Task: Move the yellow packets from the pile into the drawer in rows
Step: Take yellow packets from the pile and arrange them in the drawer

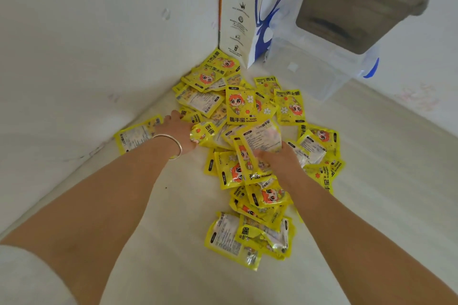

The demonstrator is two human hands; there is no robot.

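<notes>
The floor [153, 218] carries the whole pile of yellow packets [247, 136], spread out from the wall corner; no drawer shows, so the task looks barely begun. A paper bag [250, 15] and clear bin [319, 67] stand behind. The left hand [177, 131] grips one packet; the right hand [277, 156] curls its fingers round several.

Yellow packets [240, 105], flat glossy sachets printed with a red-haired cartoon figure and "HAND WARMER", lie in a loose overlapping pile [250, 156] on the pale floor, some face up, some showing white label backs, spreading out from the wall corner.
</notes>
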